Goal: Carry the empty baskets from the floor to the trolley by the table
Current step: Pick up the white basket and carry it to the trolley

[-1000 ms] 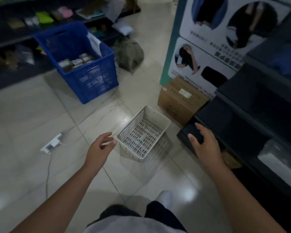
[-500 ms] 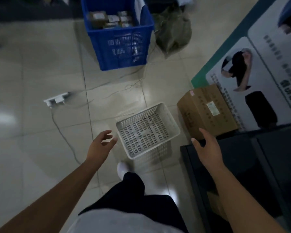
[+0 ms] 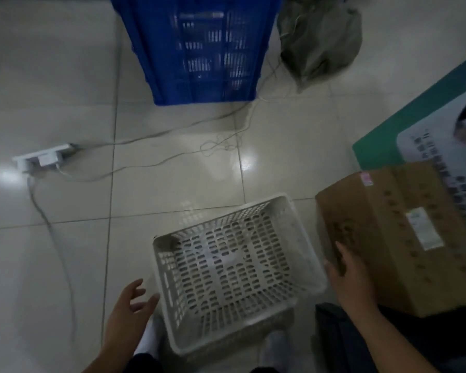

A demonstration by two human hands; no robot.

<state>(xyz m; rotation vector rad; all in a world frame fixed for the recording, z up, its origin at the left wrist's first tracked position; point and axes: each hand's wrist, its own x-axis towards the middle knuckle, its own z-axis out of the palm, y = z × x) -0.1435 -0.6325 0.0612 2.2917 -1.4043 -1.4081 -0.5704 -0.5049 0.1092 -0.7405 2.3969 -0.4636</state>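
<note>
An empty white slotted basket (image 3: 234, 270) sits on the tiled floor directly below me, between my feet. My left hand (image 3: 131, 309) hovers just off its left wall, fingers spread and holding nothing. On the other side, my right hand (image 3: 347, 278) is open beside the basket's right rim, in front of a cardboard box. Neither hand touches the basket. No trolley or table is in view.
A brown cardboard box (image 3: 398, 232) stands right of the basket. A large blue crate (image 3: 199, 49) is ahead, with a grey-green sack (image 3: 318, 41) to its right. A white power strip (image 3: 43, 158) and loose cables (image 3: 151, 138) cross the floor at left. A poster board (image 3: 420, 122) stands at right.
I have stepped closer and tilted down, so the basket is now right below me. Both hands have dropped to its left and right sides.
</note>
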